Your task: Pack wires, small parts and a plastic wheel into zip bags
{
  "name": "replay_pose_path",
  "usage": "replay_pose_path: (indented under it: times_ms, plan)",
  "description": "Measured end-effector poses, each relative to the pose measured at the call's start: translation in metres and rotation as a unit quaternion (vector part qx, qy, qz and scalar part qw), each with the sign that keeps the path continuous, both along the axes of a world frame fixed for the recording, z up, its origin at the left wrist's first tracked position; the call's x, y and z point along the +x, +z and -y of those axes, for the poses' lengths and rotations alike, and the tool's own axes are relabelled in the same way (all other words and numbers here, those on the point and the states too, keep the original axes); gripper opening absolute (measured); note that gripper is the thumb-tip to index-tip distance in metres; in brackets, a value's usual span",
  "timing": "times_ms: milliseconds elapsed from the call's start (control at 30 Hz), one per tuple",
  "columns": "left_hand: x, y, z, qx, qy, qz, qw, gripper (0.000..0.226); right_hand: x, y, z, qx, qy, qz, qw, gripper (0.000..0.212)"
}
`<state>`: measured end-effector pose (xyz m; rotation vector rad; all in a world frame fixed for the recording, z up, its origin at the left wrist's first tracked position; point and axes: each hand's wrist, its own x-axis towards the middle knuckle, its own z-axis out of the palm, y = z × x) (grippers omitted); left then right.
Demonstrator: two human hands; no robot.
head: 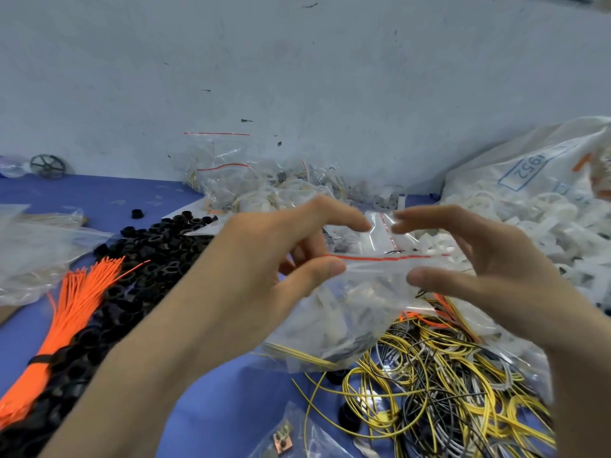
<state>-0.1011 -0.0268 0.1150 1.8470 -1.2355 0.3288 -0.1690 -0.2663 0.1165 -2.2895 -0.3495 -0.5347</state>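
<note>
A clear, crinkly zip bag (334, 309) with a red strip along its mouth hangs between both hands above the blue table (211, 401). The left hand (264, 259) pinches the bag's top edge between thumb and curled fingers, forefinger stretched out above. The right hand (489, 269) has its thumb against the bag just under the strip; its fingers are spread and loosely bent over the mouth. Inside lie white plastic pieces and thin yellow wire. Below, a loose tangle of yellow, black and grey wires (439, 391) sprawls. At left lie a tied orange wire bundle (66, 319) and a heap of small black rings (139, 269). A black spoked wheel (48, 165) stands against the wall. White wheels (515, 223) spill from a big sack (529, 166) at right. Filled bags (231, 180) pile up behind.
</note>
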Motion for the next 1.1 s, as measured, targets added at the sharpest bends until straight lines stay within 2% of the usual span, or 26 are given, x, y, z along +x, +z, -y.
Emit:
replay_pose_path:
  times_ms: [100,233,367,467,567,700,833,1100]
  plan:
    - [-0.007,-0.003,0.010,-0.001,-0.025,0.022,0.999,0.033,-0.007,0.006,-0.029,-0.048,0.025,0.023,0.998,0.029]
    - [-0.009,-0.004,0.013,-0.006,-0.034,0.011,0.999,0.033,-0.008,0.004,-0.043,-0.042,0.024,0.040,0.998,0.006]
    - [-0.009,-0.006,0.014,-0.002,-0.030,-0.026,0.999,0.017,-0.009,0.005,-0.043,-0.054,0.022,0.039,0.998,0.005]
    - [-0.006,-0.006,0.013,0.016,-0.007,0.000,1.000,0.009,-0.007,0.005,-0.043,-0.058,0.015,0.039,0.997,0.005]
    - [-0.005,-0.005,0.011,0.027,0.007,0.025,0.999,0.011,-0.006,0.004,-0.044,-0.045,0.020,0.039,0.998,0.007]
    - [-0.005,-0.004,0.011,0.025,0.009,0.002,1.000,0.011,-0.006,0.003,-0.045,-0.062,0.027,0.062,0.996,0.014]
    - [-0.005,-0.006,0.011,0.022,0.014,-0.001,1.000,0.013,-0.006,0.002,-0.045,-0.065,0.035,0.077,0.994,0.007]
    - [-0.001,-0.005,0.010,0.037,0.012,0.053,0.998,0.022,-0.004,0.002,-0.046,-0.074,0.046,0.086,0.992,0.005]
